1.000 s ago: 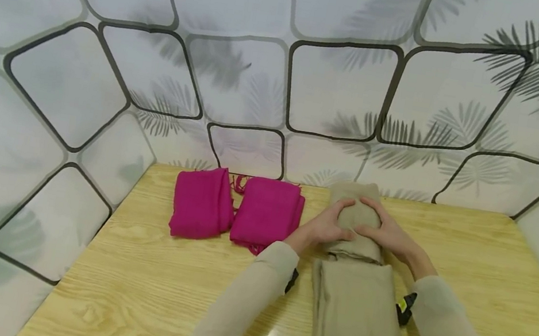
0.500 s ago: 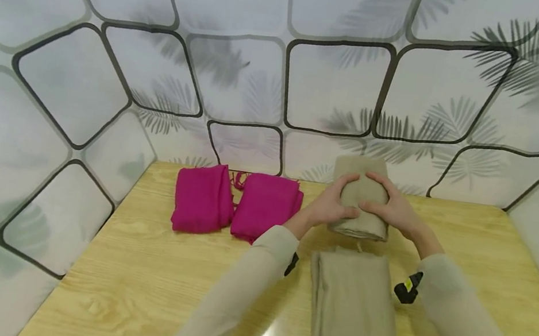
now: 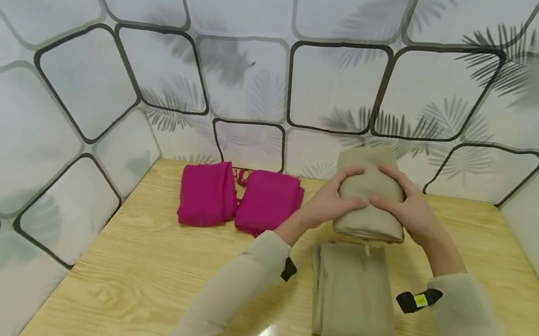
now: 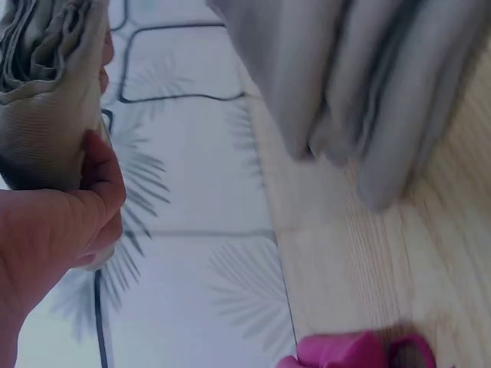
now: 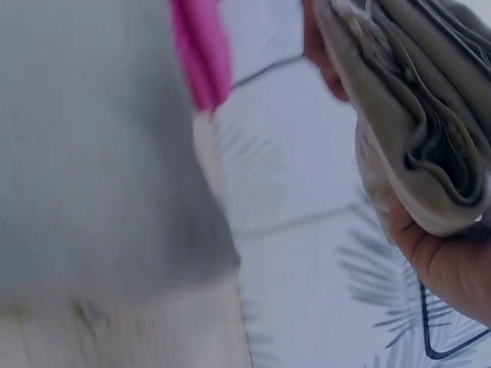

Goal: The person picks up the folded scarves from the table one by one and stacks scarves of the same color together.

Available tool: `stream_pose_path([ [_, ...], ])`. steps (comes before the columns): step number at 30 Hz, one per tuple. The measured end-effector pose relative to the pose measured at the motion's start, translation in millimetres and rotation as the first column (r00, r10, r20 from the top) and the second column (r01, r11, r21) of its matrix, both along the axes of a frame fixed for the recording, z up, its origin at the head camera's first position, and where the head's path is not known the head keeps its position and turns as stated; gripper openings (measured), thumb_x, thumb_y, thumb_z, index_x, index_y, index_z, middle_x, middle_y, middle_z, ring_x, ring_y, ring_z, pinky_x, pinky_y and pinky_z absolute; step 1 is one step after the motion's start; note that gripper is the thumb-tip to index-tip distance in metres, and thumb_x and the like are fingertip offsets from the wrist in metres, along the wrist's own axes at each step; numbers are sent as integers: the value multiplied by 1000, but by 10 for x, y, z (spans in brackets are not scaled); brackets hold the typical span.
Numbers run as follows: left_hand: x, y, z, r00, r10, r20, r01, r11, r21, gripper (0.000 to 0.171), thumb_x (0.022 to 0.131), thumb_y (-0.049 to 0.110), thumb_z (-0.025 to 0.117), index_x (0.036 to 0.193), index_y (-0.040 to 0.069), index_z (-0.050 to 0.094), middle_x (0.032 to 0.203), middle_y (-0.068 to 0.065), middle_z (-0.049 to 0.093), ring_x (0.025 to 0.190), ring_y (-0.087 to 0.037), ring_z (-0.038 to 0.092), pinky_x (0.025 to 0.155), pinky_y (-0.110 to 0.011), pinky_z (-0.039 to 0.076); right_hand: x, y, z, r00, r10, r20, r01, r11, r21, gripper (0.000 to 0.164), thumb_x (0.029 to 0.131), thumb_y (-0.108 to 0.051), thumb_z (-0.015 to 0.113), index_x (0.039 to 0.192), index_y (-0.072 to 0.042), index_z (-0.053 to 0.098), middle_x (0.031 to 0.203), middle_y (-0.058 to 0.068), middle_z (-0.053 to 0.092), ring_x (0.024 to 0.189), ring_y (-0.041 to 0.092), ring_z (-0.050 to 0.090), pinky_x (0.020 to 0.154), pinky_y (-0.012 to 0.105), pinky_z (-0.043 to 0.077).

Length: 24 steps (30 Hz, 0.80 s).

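A folded beige cloth [image 3: 366,220] is held up off the table between both hands. My left hand [image 3: 325,202] grips its left side, thumb on the near face; my right hand [image 3: 411,212] grips the right side the same way. Layered folds of this cloth [image 5: 418,115] show in the right wrist view, and the left wrist view shows fingers of the left hand [image 4: 69,218] curled at its edge. Just nearer on the table lies a second folded beige cloth [image 3: 359,303], which neither hand touches.
Two folded magenta cloths with fringes, a left one [image 3: 208,194] and a right one [image 3: 268,203], lie side by side at the back left of the wooden table [image 3: 153,284]. A patterned fabric wall [image 3: 334,85] rises behind the table's far edge.
Both hands have lifted the far beige cloth off the table, away from the nearer one, and its near end is tipped up slightly. The magenta cloths have stayed put.
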<state>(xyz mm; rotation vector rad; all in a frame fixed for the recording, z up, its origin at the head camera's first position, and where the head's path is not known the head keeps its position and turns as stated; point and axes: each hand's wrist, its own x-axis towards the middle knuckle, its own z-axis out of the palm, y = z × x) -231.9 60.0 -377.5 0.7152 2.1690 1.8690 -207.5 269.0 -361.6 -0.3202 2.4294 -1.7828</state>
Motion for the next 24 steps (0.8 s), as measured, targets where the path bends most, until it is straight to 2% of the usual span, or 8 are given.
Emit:
stream_pose_path([
  [4,193,-27,49,999,-20,32,16,993,117,56,92,16,70,143,26,48,136,1,45,109,-9,53,85,-26,51,263,-82,27,1000,2,-22,-5,991,-137,74,96,-15,66,157,-31,27,163,12,5,137,34,29,85,26,51],
  [8,385,-79,84,999,-33,26,29,990,142,57,91,13,71,142,25,49,133,3,46,107,-8,54,85,-25,50,498,-152,10,999,4,-49,-17,959,-282,70,98,-7,61,157,-27,29,158,15,11,121,22,46,76,26,55],
  [11,496,-110,79,1000,-20,11,18,987,158,57,90,12,72,141,26,50,134,3,47,108,-9,53,89,-26,49,629,-176,-4,999,8,-53,-29,920,-391,68,99,-3,57,156,-26,29,148,15,23,107,15,59,72,30,58],
  [14,582,-135,58,1000,-8,-7,9,983,186,57,90,12,72,141,26,50,135,2,48,110,-9,53,91,-27,48,722,-184,-17,998,29,-54,-51,881,-470,67,100,-2,54,155,-26,26,134,11,40,92,17,68,66,33,59],
  [17,653,-177,14,1000,-4,-17,7,978,207,56,90,12,71,141,26,50,135,1,48,110,-11,54,90,-29,49,769,-193,-51,996,80,-50,-95,856,-508,68,101,-2,51,154,-28,19,116,6,60,79,20,72,61,35,59],
  [19,689,-219,-32,1000,4,-8,-3,978,209,56,90,11,71,139,27,51,134,1,48,109,-11,54,89,-29,50,771,-197,-93,991,128,-46,-134,855,-501,71,101,0,50,154,-30,12,106,6,67,77,22,72,61,36,59],
  [21,756,-255,-96,1000,11,26,-16,980,198,55,90,11,71,138,29,52,134,3,48,108,-10,55,87,-28,50,797,-188,-148,985,170,-28,-164,874,-457,75,101,1,49,154,-31,7,104,12,68,79,24,73,63,40,59],
  [24,865,-277,-172,996,14,87,-30,982,185,55,89,12,72,137,29,52,134,2,48,107,-11,55,85,-28,50,848,-165,-193,981,192,-7,-183,927,-329,82,100,0,52,156,-33,2,127,23,50,91,23,70,70,44,59],
])
